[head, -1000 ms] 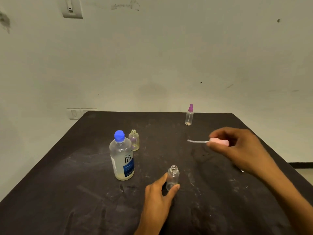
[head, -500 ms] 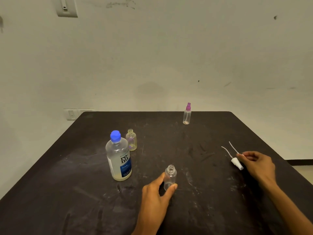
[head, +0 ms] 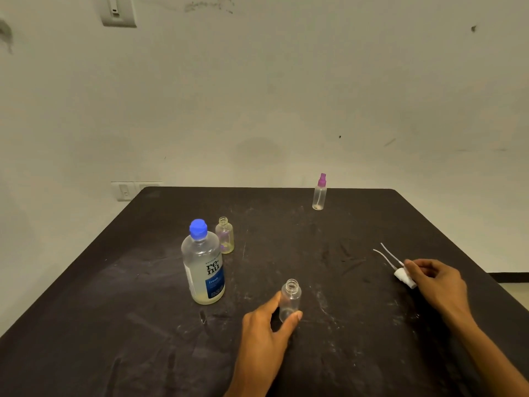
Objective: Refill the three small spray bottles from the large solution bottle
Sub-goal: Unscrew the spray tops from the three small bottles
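1. Head view: left hand (head: 264, 330) gripped the uncapped small bottle (head: 290, 299) upright on the black table (head: 86, 325), thumb and fingers curled round its base, probably steadying it for filling.
2. Right hand (head: 438, 285) rested at the table's right side, fingers curled at the spray heads (head: 404, 277); whether it pinched them or only touched, cannot tell. Dip tubes (head: 386, 255) pointed away, likely parked clear of the pour.
3. Large solution bottle (head: 203, 270) stood capped, blue cap (head: 198, 229) on, left of the held bottle.
4. Second open small bottle (head: 225, 235) just behind it.
5. Third small bottle (head: 319, 193), purple sprayer on, stood near the far edge, untouched.
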